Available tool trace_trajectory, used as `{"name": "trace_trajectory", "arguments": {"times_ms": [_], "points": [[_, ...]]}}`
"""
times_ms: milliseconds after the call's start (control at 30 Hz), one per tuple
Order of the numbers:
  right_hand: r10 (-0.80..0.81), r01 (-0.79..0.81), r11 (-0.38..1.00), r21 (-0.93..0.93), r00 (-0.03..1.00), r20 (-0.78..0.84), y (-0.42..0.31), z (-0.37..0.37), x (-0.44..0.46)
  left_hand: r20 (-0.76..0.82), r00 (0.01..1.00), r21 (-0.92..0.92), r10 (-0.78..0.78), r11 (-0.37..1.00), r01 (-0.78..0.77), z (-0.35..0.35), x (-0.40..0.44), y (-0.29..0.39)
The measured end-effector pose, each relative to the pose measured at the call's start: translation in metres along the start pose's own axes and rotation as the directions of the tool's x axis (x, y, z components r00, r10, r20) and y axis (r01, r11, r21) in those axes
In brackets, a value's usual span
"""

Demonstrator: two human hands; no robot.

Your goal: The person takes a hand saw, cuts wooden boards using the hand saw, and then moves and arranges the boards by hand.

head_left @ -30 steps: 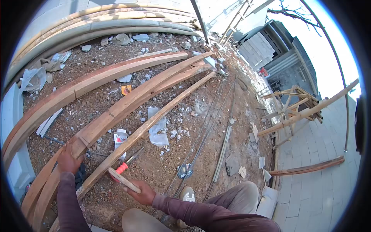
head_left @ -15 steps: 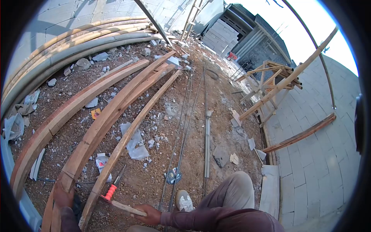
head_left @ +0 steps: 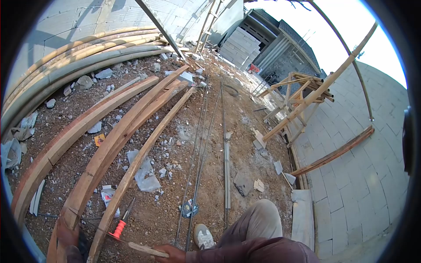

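my right hand (head_left: 173,254) clenches the wooden stick (head_left: 145,249) near the red-handled tool (head_left: 118,229), my left hand (head_left: 68,235) touches the long beam (head_left: 105,151), finger grip unclear, so a loose hold might let that beam shift.

The handle (head_left: 119,229) was red-orange, the stick (head_left: 147,249) tan, the beam (head_left: 94,165) reddish brown, and the wall (head_left: 357,179) grey with block lines.

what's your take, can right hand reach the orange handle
Probably yes: the orange handle lies on the same side of the narrow beam as the right hand, though it grips a wooden stick.
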State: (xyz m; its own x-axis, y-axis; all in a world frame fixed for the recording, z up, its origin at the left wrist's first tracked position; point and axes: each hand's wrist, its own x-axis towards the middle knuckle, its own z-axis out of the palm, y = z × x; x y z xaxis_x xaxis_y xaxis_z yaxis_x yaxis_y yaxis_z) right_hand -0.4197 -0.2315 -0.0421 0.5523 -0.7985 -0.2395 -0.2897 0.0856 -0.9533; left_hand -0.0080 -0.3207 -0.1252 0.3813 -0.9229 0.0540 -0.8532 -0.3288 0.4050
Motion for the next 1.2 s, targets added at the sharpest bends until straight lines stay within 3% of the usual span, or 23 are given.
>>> {"name": "trace_trajectory", "arguments": {"times_ms": [67,133,200,300,367,467,533,600,633,767,867,933,1000,1033,1067,1133,1200], "points": [[0.056,-0.056,0.998,-0.018,0.998,0.032,-0.004,0.008,0.019,0.022,1.000,-0.006,0.014,1.000,-0.013,0.001,-0.002,-0.004],[-0.182,0.178,0.982,-0.067,0.981,-0.063,0.008,0.037,0.099,0.045,0.999,-0.035,-0.006,0.999,0.008,-0.008,0.000,0.007],[-0.260,0.251,0.963,-0.103,0.962,-0.088,0.012,0.060,0.151,0.050,0.999,0.021,-0.005,1.000,0.004,-0.009,0.005,0.001],[-0.045,0.047,0.998,-0.034,0.998,0.052,0.005,0.023,0.083,0.070,0.997,0.039,-0.019,0.999,0.017,-0.018,-0.001,0.011],[-0.092,0.087,0.995,-0.045,0.990,-0.103,0.009,0.008,0.002,0.024,1.000,0.013,0.007,1.000,-0.008,-0.010,-0.002,0.009],[-0.037,0.035,0.998,-0.044,0.998,-0.041,0.017,0.003,-0.020,-0.103,0.990,0.045,0.092,0.995,-0.088,0.014,0.000,-0.012],[0.011,-0.010,0.998,-0.070,1.000,0.012,0.000,0.013,0.052,-0.015,0.999,0.042,0.041,0.998,-0.040,0.016,0.002,-0.016],[-0.240,0.240,0.971,-0.010,0.964,-0.111,0.015,0.055,0.141,0.028,1.000,0.042,-0.010,0.999,0.008,0.006,0.003,-0.011],[-0.217,0.218,0.976,-0.006,0.972,-0.084,0.007,0.056,0.145,0.046,0.998,0.051,-0.032,0.998,0.030,-0.007,0.002,0.003],[-0.022,0.022,0.993,-0.114,1.000,-0.005,0.004,0.012,0.045,0.062,0.996,0.076,-0.069,0.995,0.064,-0.013,-0.003,0.014],[0.038,-0.038,0.999,-0.032,0.999,-0.002,0.006,-0.012,-0.039,0.032,0.999,0.096,-0.004,0.995,0.001,-0.015,-0.004,0.014],[0.101,-0.099,0.989,-0.108,0.995,0.021,-0.010,-0.006,0.002,0.056,0.998,0.097,-0.040,0.995,0.035,-0.014,-0.004,0.017],[-0.049,0.044,0.994,-0.096,0.998,-0.047,-0.003,0.028,0.096,0.158,0.981,0.084,-0.114,0.991,0.101,-0.039,-0.004,0.042],[-0.091,0.086,0.993,-0.083,0.994,-0.059,-0.006,0.033,0.130,0.143,0.989,0.112,-0.043,0.993,0.027,-0.034,-0.004,0.030],[-0.124,0.120,0.991,-0.055,0.990,-0.071,-0.010,0.047,0.146,0.165,0.980,0.145,-0.108,0.986,0.085,-0.045,-0.005,0.043],[-0.055,0.053,0.998,-0.021,0.993,-0.100,-0.020,0.039,0.113,0.125,0.990,0.203,-0.065,0.978,0.038,-0.035,-0.007,0.029],[-0.061,0.042,0.975,-0.220,0.995,-0.079,0.015,0.015,0.040,0.152,0.986,0.184,-0.062,0.982,0.034,-0.040,-0.006,0.031]]}}
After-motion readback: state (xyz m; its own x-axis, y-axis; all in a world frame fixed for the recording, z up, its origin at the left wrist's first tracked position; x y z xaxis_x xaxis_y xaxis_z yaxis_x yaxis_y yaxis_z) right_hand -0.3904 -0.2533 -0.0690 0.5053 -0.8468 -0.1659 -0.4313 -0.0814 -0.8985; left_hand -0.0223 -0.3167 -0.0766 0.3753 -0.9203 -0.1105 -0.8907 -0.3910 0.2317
